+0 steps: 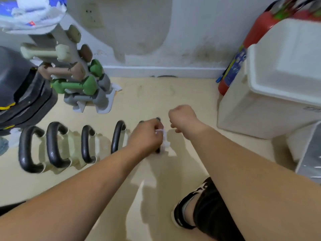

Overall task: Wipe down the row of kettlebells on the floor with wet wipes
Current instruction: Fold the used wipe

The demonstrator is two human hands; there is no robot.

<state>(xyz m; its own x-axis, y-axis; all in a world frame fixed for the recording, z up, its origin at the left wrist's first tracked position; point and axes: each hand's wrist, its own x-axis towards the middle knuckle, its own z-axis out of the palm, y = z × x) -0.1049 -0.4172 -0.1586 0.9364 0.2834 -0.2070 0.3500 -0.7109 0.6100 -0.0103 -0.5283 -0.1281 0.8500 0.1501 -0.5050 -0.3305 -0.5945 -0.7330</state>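
- The left grip (pixel 147 136) pinches a white wet wipe (pixel 164 140) on the handle of the end kettlebell (pixel 157 151), directly beneath it.
- The right grip (pixel 182 117), just beside it, is curled into a fist; nothing shows inside.
- Four other kettlebells (pixel 55 145) line the floor (pixel 156 94) to the left grip's left. None shows whether it has been wiped, so this is likely either the first bell or the last.

Both forearms bare all the way up to the fingers; left hand (pixel 147 134) and right hand (pixel 182 117) bare too. Well back from the right fingers, camera side: black shoe (pixel 180 214) with white sole edge and white marks, bare ankle, black trouser leg (pixel 213 216).
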